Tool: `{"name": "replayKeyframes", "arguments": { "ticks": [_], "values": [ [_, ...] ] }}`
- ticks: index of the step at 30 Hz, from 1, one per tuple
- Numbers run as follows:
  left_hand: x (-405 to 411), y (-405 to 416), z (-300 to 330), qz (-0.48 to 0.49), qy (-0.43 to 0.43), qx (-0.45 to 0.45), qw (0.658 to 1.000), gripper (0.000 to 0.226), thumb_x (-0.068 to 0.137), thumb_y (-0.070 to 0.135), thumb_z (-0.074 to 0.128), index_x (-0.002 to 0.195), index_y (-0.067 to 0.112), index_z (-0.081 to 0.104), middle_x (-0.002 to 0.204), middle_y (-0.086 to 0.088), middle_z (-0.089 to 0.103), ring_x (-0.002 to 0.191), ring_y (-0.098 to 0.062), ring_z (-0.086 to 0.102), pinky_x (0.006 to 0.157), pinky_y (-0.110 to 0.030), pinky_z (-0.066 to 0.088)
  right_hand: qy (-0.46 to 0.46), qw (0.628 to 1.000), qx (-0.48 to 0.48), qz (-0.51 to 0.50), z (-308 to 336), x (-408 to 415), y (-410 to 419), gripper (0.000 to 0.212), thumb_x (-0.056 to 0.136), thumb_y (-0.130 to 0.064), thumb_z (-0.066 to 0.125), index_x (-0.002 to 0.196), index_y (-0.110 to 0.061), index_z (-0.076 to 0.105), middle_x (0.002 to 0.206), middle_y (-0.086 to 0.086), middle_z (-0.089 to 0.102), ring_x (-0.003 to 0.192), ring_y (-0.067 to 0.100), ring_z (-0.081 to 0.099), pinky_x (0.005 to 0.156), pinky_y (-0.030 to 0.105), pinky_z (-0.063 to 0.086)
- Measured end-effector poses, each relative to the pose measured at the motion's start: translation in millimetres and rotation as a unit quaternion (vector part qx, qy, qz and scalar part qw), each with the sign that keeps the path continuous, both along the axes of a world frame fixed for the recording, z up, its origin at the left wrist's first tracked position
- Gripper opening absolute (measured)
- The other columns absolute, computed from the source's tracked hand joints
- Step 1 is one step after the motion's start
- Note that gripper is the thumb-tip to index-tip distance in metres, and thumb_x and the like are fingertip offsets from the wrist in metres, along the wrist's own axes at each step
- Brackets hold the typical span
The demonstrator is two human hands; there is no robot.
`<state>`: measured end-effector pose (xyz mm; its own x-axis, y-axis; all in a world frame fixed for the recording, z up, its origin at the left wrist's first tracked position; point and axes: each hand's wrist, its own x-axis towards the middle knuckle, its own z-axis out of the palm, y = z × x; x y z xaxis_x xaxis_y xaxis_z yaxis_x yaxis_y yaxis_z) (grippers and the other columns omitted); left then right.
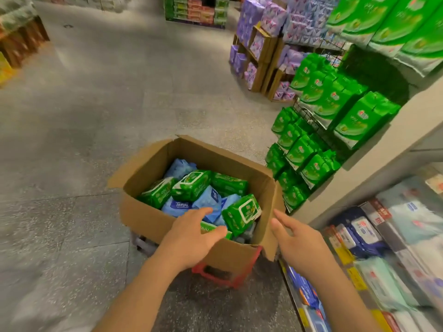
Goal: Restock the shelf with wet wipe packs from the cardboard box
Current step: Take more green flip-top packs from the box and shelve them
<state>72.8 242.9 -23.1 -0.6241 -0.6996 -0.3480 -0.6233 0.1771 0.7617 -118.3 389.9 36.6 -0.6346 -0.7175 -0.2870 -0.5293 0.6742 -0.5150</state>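
Wet wipe packs: green packs (193, 185) lie jumbled with blue tissue packs (208, 200) inside the open box, filling it roughly to mid-height; one green pack (242, 214) leans up against the right inner wall.
Cardboard box: the cardboard box (143, 219) stands on the floor with all flaps folded outward, resting on a red crate (242, 271) that shows beneath its near edge.
Left hand: the left hand (191, 238) reaches over the near rim, fingers spread and relaxed, holding nothing, just above the packs.
Right hand: the right hand (294, 238) hovers beside the box's right flap, fingers straight and apart, empty.
Shelf: hanging racks of green packs (318, 121) stand just right of the box; lower shelves of white and blue packets (374, 236) run along the near right edge.
Open room: grey speckled floor (96, 104) spreads wide to the left and ahead.
Far edges: purple packs (259, 44) are stacked beyond on the right; brown displays (19, 41) sit at far left.
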Motion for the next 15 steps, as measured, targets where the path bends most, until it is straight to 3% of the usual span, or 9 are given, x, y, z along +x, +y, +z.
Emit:
{"name": "replayKeyframes", "arguments": {
  "ticks": [3,6,9,12,15],
  "values": [
    [2,-10,-9,0.013,0.001,0.012,1.0,0.07,0.089,0.07,0.058,0.151,0.047,0.036,0.158,0.021,0.034,0.146,-0.01,0.033,0.115,-0.041,0.035,-0.02,1.0,-0.001,-0.009,-8,-3,-17,0.05,0.104,-0.055,0.042,0.153,-0.042,0.043,0.145,-0.009,0.059,0.094,0.004,0.05,0.084,0.023,0.037],
    [-3,-23,-19,0.011,-0.011,0.005,1.0,0.066,0.091,0.068,0.058,0.15,0.045,0.039,0.156,0.019,0.039,0.143,-0.009,0.038,0.113,-0.038,0.037,-0.038,0.999,-0.008,-0.024,-21,-17,-34,0.053,0.103,-0.057,0.043,0.153,-0.04,0.042,0.143,-0.005,0.06,0.108,0.011,0.059,0.085,0.024,0.037],
    [-13,-41,-28,0.007,-0.031,0.007,0.999,0.066,0.092,0.065,0.059,0.15,0.043,0.041,0.154,0.017,0.042,0.139,-0.009,0.042,0.109,-0.035,0.04,-0.073,0.996,-0.03,-0.041,-41,-38,-50,0.051,0.103,-0.057,0.045,0.151,-0.042,0.045,0.131,-0.007,0.064,0.1,0.008,0.057,0.082,0.025,0.039],
    [-29,-61,-32,0.002,-0.059,0.003,0.998,0.064,0.09,0.067,0.06,0.148,0.045,0.043,0.154,0.016,0.043,0.136,-0.009,0.047,0.111,-0.039,0.044,-0.117,0.989,-0.068,-0.064,-60,-61,-64,0.046,0.102,-0.055,0.048,0.146,-0.043,0.053,0.145,-0.013,0.058,0.127,0.01,0.055,0.097,0.025,0.04],
    [-48,-82,-34,-0.007,-0.081,-0.002,0.997,0.062,0.092,0.065,0.059,0.148,0.044,0.043,0.152,0.018,0.045,0.136,-0.008,0.047,0.113,-0.04,0.044,-0.142,0.984,-0.078,-0.075,-76,-85,-78,0.042,0.103,-0.05,0.049,0.142,-0.039,0.058,0.144,-0.014,0.059,0.124,0.007,0.053,0.104,0.028,0.041]
  ]
}}
